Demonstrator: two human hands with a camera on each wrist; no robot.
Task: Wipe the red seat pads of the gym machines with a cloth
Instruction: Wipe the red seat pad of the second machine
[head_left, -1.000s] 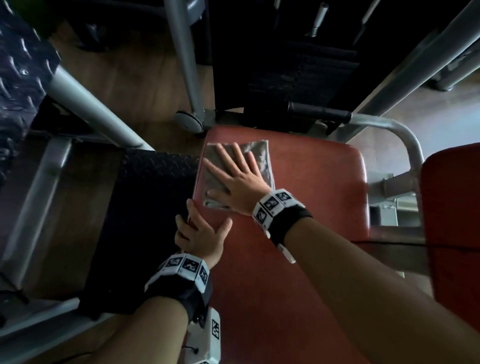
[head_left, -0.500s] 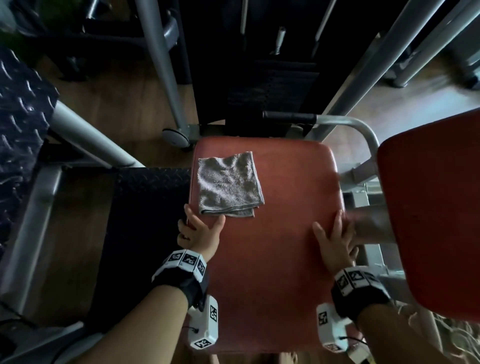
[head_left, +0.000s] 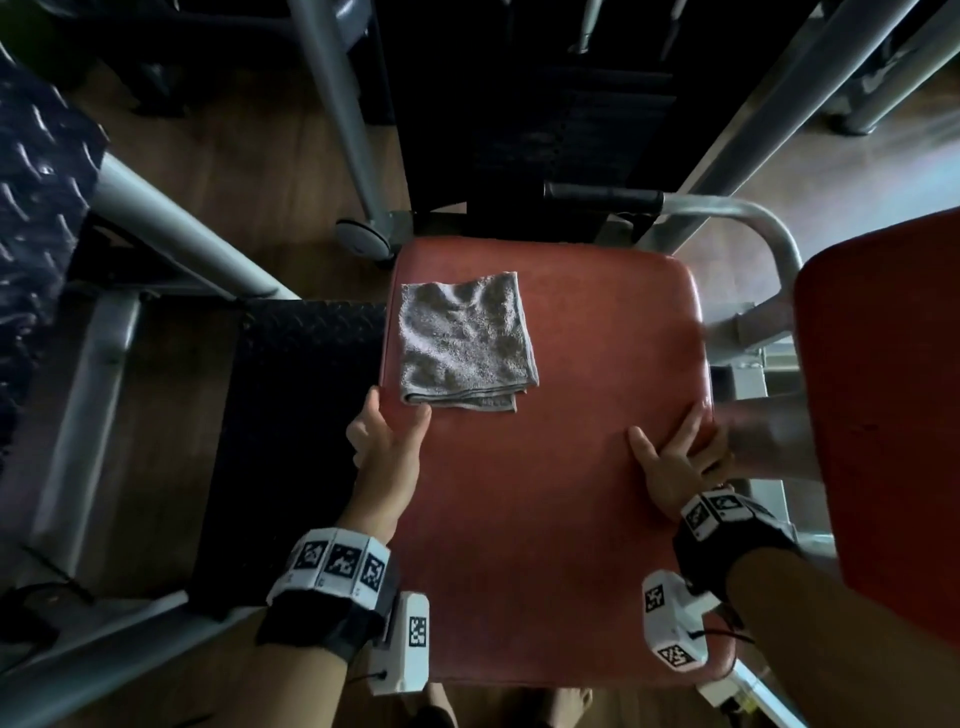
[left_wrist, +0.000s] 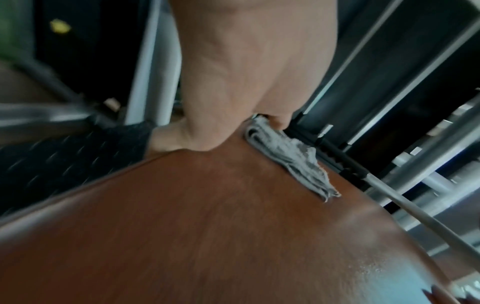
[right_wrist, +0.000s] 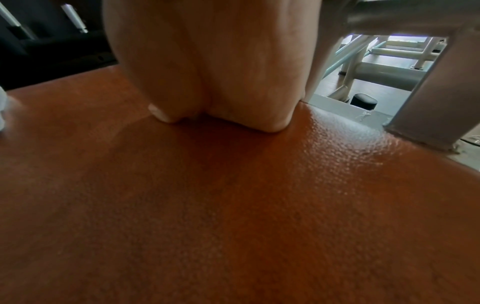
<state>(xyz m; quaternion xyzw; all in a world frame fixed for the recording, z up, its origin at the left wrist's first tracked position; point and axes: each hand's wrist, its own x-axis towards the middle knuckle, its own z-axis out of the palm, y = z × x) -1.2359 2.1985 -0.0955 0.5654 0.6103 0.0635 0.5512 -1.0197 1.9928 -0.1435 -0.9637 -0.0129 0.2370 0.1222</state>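
Observation:
A grey folded cloth (head_left: 465, 343) (left_wrist: 285, 154) lies loose on the far left part of the red seat pad (head_left: 545, 493) (left_wrist: 207, 226) (right_wrist: 233, 205). Neither hand touches it. My left hand (head_left: 387, 436) (left_wrist: 233, 82) grips the pad's left edge just below the cloth, thumb on top and fingers over the side. On the opposite edge my right hand (head_left: 675, 462) (right_wrist: 207, 72) holds the pad the same way, thumb pressed on the surface; its fingers are mostly hidden. A second red pad (head_left: 883, 415) stands close at the right.
A black checker footplate (head_left: 291, 415) sits left of the seat. Grey steel frame tubes (head_left: 171, 228) slant at left and right. A handle with a black grip (head_left: 597, 195) curves behind the pad, before the dark weight stack (head_left: 545, 104). Wooden floor lies around.
My right hand lifted off the cloth and moved to the pad's right edge. The cloth stays where it was left. My left hand kept its hold on the left edge.

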